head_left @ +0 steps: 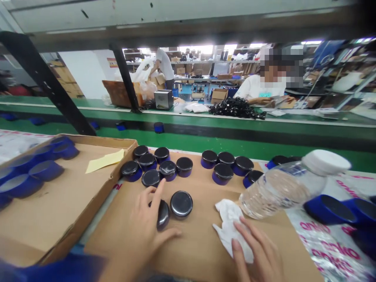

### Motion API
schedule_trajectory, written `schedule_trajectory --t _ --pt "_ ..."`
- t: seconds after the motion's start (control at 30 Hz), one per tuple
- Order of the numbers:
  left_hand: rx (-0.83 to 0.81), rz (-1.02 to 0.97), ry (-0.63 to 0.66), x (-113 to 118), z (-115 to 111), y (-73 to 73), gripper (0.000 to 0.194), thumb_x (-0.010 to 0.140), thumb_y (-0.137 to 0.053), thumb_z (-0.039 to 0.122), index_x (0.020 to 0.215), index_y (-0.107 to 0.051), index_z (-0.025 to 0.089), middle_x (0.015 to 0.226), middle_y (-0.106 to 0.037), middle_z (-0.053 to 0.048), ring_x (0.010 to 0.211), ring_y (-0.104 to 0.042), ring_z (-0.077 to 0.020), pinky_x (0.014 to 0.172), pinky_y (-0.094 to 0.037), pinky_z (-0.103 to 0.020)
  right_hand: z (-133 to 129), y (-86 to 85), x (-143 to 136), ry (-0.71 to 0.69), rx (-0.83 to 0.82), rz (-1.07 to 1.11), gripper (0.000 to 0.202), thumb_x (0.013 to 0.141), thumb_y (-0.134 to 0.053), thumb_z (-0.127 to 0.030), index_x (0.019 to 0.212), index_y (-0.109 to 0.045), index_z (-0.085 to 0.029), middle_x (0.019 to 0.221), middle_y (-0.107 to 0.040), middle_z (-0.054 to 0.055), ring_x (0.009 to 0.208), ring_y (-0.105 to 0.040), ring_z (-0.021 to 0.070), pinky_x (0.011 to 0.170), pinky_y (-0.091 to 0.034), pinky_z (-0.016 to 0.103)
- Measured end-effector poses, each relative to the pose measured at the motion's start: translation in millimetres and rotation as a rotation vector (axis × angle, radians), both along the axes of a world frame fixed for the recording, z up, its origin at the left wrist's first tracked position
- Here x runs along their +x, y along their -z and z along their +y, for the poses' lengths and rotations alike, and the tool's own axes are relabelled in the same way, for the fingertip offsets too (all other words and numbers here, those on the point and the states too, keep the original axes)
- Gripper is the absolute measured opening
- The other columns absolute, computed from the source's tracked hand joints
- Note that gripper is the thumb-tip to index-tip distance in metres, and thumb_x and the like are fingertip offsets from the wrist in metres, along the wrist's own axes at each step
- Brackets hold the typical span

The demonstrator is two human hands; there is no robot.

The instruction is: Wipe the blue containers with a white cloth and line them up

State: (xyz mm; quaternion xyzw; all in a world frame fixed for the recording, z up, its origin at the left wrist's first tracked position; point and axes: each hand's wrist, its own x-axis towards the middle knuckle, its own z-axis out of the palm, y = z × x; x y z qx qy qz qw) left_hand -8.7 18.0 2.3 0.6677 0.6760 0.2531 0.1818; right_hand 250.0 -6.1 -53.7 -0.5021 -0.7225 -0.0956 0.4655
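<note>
My left hand point(149, 215) reaches over the cardboard sheet point(202, 243), its thumb and fingers spread around a glossy black-topped round piece point(163, 215) that looks tilted. Whether the fingers grip it is hard to see. Just right of it lies another black round piece point(181, 204). Under the fingertips of my right hand point(255, 246) is a crumpled white cloth or tissue point(229, 219). Behind both hands stand several blue pieces with shiny black tops point(184, 167), in two loose groups.
A clear bottle with a white cap point(282, 188) leans at the right. At left, an open cardboard box point(73, 196) holds blue rings and yellow paper point(105, 161). Beyond runs a green conveyor point(188, 139) under a metal frame; a person point(252, 86) sits across it.
</note>
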Motion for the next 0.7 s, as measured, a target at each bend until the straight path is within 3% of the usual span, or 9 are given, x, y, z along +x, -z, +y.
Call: schedule_trajectory --t 0.1,0.23,0.3,0.37,0.43,0.5,0.6,0.7 --pt "-0.002 -0.214 0.025 -15 -12 11.4 0.082 0.078 -0.07 0.03 0.153 -0.037 0.026 0.138 -0.05 -0.015 0.133 -0.045 -0.0361 0.115 -0.029 -0.06 8 4.4 0 0.067 -0.107 -0.109 0.042 0.101 -0.047 -0.033 0.132 -0.056 -0.006 0.132 -0.06 0.018 0.116 -0.055 0.0303 0.094 -0.042 0.041" --pt "-0.033 -0.53 -0.037 -23 -29 12.4 0.06 0.086 -0.065 0.043 0.143 -0.051 0.029 0.146 -0.052 -0.011 0.141 -0.042 -0.0327 0.121 -0.025 -0.054 14 15.6 3 0.13 -0.15 -0.099 0.046 0.103 -0.04 -0.046 0.121 -0.067 -0.014 0.106 -0.071 0.012 0.092 -0.063 0.0278 0.079 -0.049 0.04" --pt "-0.057 -0.695 -0.089 -21 -39 4.3 0.062 0.09 -0.056 0.058 0.143 -0.052 0.027 0.148 -0.054 -0.01 0.141 -0.044 -0.0314 0.118 -0.035 -0.047 14 13.6 9 0.119 -0.149 -0.048 0.045 0.102 -0.042 -0.05 0.111 -0.072 -0.018 0.099 -0.074 0.008 0.086 -0.068 0.0246 0.074 -0.054 0.034" --pt "-0.141 -1.025 -0.155 -16 -48 -8.0 0.062 0.089 -0.051 0.066 0.139 -0.057 0.03 0.143 -0.061 -0.006 0.131 -0.056 -0.0277 0.101 -0.052 -0.034 11 4.7 15 0.092 -0.173 0.006 0.036 0.1 -0.05 -0.046 0.103 -0.073 -0.019 0.096 -0.077 0.004 0.083 -0.073 0.0201 0.067 -0.057 0.025" --pt "-0.299 -1.459 -0.205 -8 -54 -22.6 0.053 0.083 -0.063 0.064 0.127 -0.068 0.035 0.13 -0.071 -0.002 0.11 -0.07 -0.0243 0.083 -0.059 -0.025 5 -8.8 17 0.062 -0.221 0.057 0.026 0.098 -0.057 -0.038 0.105 -0.073 -0.019 0.1 -0.078 0.002 0.084 -0.076 0.0175 0.064 -0.058 0.017" --pt "-0.437 -1.784 -0.199 0 -57 -37.5 0.042 0.074 -0.078 0.054 0.112 -0.076 0.037 0.115 -0.078 -0.002 0.091 -0.075 -0.0232 0.074 -0.06 -0.024 0 -23.3 15 0.04 -0.273 0.088 0.025 0.099 -0.056 -0.032 0.114 -0.071 -0.02 0.107 -0.077 0.003 0.088 -0.076 0.0172 0.067 -0.059 0.013" --pt "-0.509 -1.922 -0.122 9 -58 -54.5 0.036 0.075 -0.082 0.044 0.109 -0.079 0.033 0.108 -0.08 -0.007 0.084 -0.076 -0.0255 0.071 -0.06 -0.027 -7 -40.9 7 -0.088 -0.305 0.336 0.029 0.102 -0.05 -0.029 0.123 -0.069 -0.023 0.11 -0.076 0.002 0.092 -0.075 0.0189 0.071 -0.06 0.012" --pt "-0.517 -1.97 -0.071 15 -59 -60.1 0.035 0.079 -0.078 0.044 0.112 -0.078 0.031 0.108 -0.079 -0.008 0.084 -0.075 -0.026 0.071 -0.059 -0.028 -10 -51.6 4 -0.229 -0.262 0.609 0.032 0.104 -0.046 -0.029 0.129 -0.065 -0.031 0.11 -0.075 0.0 0.094 -0.073 0.0203 0.067 -0.062 0.014"
